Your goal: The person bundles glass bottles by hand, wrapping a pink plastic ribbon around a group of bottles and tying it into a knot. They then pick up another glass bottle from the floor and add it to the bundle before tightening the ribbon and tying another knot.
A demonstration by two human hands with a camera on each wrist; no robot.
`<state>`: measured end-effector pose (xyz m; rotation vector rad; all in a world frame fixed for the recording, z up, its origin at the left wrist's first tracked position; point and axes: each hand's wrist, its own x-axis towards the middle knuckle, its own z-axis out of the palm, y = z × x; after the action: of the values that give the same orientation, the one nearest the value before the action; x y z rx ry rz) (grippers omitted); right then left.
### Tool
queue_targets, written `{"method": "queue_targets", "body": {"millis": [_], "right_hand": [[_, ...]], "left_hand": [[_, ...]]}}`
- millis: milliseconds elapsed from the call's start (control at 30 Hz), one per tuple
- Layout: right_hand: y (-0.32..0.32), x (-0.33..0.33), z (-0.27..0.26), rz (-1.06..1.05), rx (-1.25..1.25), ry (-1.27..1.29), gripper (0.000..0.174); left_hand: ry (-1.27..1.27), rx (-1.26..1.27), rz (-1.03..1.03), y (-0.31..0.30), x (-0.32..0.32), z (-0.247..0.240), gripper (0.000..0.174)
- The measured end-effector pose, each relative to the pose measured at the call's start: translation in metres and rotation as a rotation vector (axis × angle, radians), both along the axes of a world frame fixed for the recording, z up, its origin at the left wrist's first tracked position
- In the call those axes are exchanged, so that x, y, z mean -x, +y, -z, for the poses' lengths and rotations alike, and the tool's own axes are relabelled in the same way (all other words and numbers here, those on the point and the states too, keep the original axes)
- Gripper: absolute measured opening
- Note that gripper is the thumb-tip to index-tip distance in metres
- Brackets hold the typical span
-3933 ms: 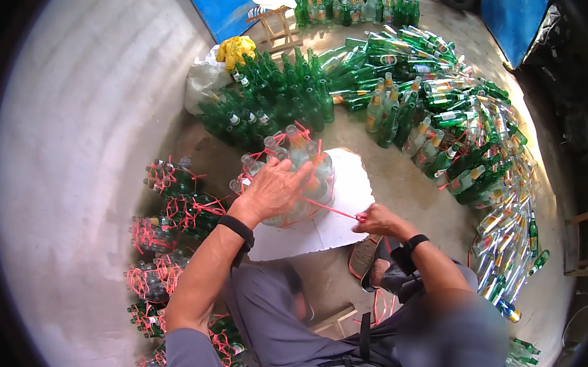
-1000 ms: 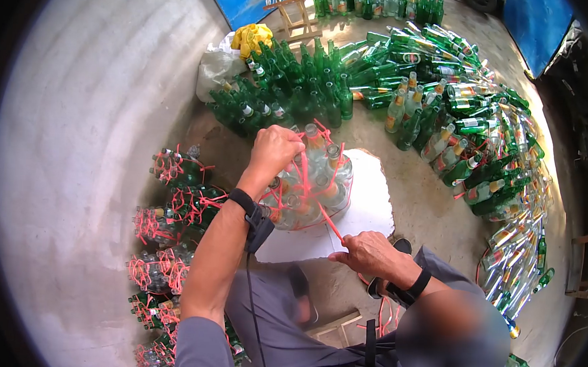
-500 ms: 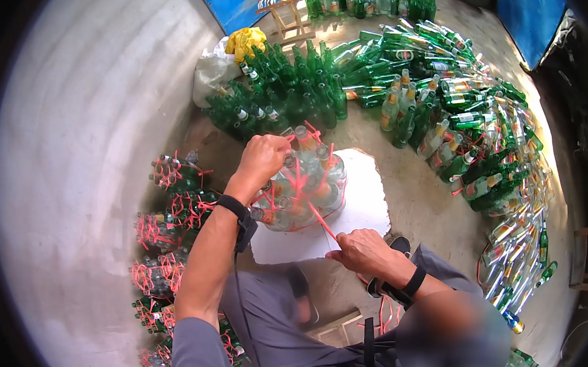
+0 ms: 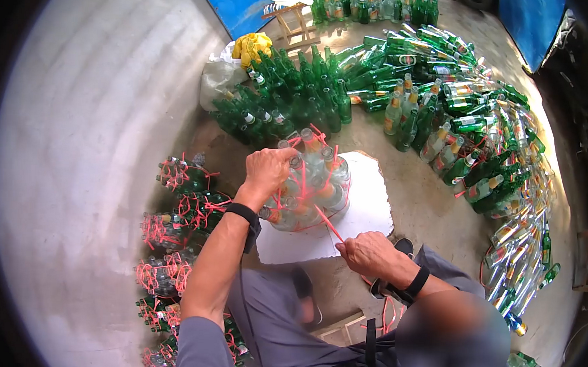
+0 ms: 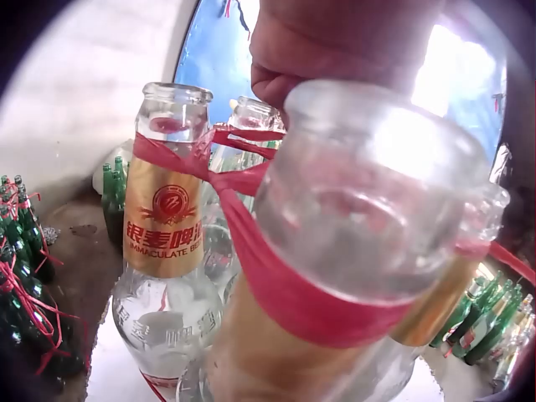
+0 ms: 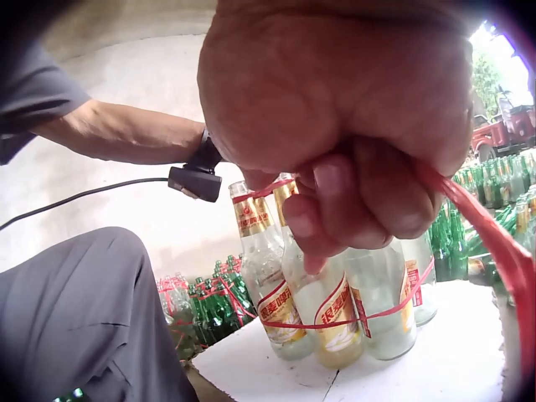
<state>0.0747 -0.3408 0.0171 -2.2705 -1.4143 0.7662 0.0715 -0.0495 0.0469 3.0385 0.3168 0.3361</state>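
A bundle of clear glass bottles [image 4: 315, 185] with gold labels, bound with red plastic strap, stands on a white board [image 4: 368, 211]. My left hand [image 4: 269, 169] is curled over the bottle necks at the bundle's left top. In the left wrist view its fingers [image 5: 335, 46] sit above a strapped bottle neck [image 5: 360, 193]. My right hand [image 4: 368, 251] is a fist near my knee and grips the red strap [image 4: 329, 225], which runs taut from the bundle. The right wrist view shows that fist [image 6: 343, 134] closed on the strap [image 6: 494, 243], with the bundle [image 6: 335, 306] behind it.
Tied bottle bundles [image 4: 174, 223] lie in a row along the grey wall on the left. Many loose green and clear bottles [image 4: 441, 91] stand and lie in an arc behind and to the right. A wooden stool [image 4: 294, 19] and a yellow cloth [image 4: 252, 45] are at the back.
Earlier my left hand lay flat on the bundle's side and the right held the strap out to the right. Now the left grips the necks and the right pulls the strap toward my body.
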Motion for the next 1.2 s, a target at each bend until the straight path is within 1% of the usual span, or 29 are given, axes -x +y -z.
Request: {"method": "queue_targets", "body": {"millis": [67, 100, 167, 233, 267, 300, 333, 400, 433, 500, 567, 600, 667, 800, 867, 900, 967, 1000, 1033, 1100, 1133, 1200], "right_hand": [[-0.006, 0.003, 0.012, -0.098, 0.103, -0.043, 0.038], [-0.008, 0.006, 0.023, -0.098, 0.102, -0.045, 0.038], [-0.010, 0.011, 0.044, -0.108, 0.091, -0.079, 0.028], [-0.006, 0.013, 0.048, -0.121, 0.092, -0.089, 0.026], [-0.005, 0.015, 0.050, -0.130, 0.101, -0.091, 0.024], [-0.004, 0.017, 0.054, -0.130, 0.101, -0.089, 0.024], [-0.002, 0.019, 0.056, -0.142, 0.101, -0.095, 0.023], [-0.003, 0.020, 0.055, -0.156, 0.100, -0.102, 0.022], [-0.005, 0.020, 0.049, -0.151, 0.082, -0.074, 0.024], [-0.008, 0.020, 0.034, -0.152, 0.061, -0.045, 0.025], [-0.010, 0.019, 0.022, -0.131, 0.063, 0.027, 0.031], [-0.013, 0.018, 0.024, -0.135, 0.062, 0.024, 0.031], [-0.019, 0.014, 0.031, -0.112, 0.027, 0.062, 0.038], [-0.022, 0.007, 0.028, -0.150, 0.008, 0.077, 0.041], [-0.019, 0.006, 0.034, -0.150, -0.158, 0.182, 0.038], [-0.017, 0.000, 0.029, -0.158, -0.161, 0.179, 0.038], [-0.013, -0.018, 0.019, -0.310, -0.252, 0.163, 0.031], [-0.006, -0.026, 0.036, -0.247, -0.266, 0.241, 0.025], [0.000, -0.036, 0.022, -0.255, -0.242, 0.318, 0.025], [0.007, -0.037, -0.006, -0.062, -0.299, 0.589, 0.036], [0.017, -0.036, -0.002, -0.065, -0.301, 0.587, 0.036], [0.042, -0.031, 0.013, 0.061, -0.545, 0.672, 0.040]], "left_hand": [[0.019, 0.013, 0.004, -0.001, 0.003, 0.000, 0.024], [0.038, 0.025, 0.007, -0.002, 0.005, 0.000, 0.026], [0.056, 0.054, 0.008, -0.006, 0.010, -0.006, 0.026], [0.077, 0.080, 0.008, -0.008, 0.015, -0.007, 0.026], [-0.013, 0.130, 0.030, -0.009, 0.017, -0.003, 0.024], [-0.103, 0.183, 0.052, -0.012, 0.021, 0.001, 0.022], [-0.104, 0.183, 0.052, -0.022, 0.025, -0.006, 0.022], [-0.297, -0.080, 0.119, -0.046, 0.039, -0.021, 0.019], [-0.296, -0.082, 0.116, -0.059, 0.048, -0.027, 0.019], [-0.255, 0.116, 0.313, -0.083, 0.070, -0.032, 0.024], [-0.111, 0.211, 0.440, -0.104, 0.089, -0.017, 0.027], [-0.113, 0.208, 0.437, -0.113, 0.099, -0.009, 0.027], [0.079, 0.208, 0.532, -0.129, 0.113, 0.009, 0.026], [0.082, 0.223, 0.463, -0.142, 0.119, 0.030, 0.024], [-0.018, 0.256, 0.460, -0.143, 0.118, 0.031, 0.018], [-0.022, 0.252, 0.454, -0.144, 0.118, 0.031, 0.018], [-0.028, 0.242, 0.441, -0.147, 0.120, 0.033, 0.009], [-0.028, 0.242, 0.438, -0.147, 0.122, 0.037, 0.009], [-0.027, 0.238, 0.429, -0.147, 0.125, 0.041, 0.006], [-0.026, 0.231, 0.418, -0.146, 0.130, 0.046, 0.003], [-0.026, 0.203, 0.427, -0.145, 0.132, 0.047, 0.003], [-0.026, 0.172, 0.430, -0.143, 0.134, 0.047, 0.003]]}}
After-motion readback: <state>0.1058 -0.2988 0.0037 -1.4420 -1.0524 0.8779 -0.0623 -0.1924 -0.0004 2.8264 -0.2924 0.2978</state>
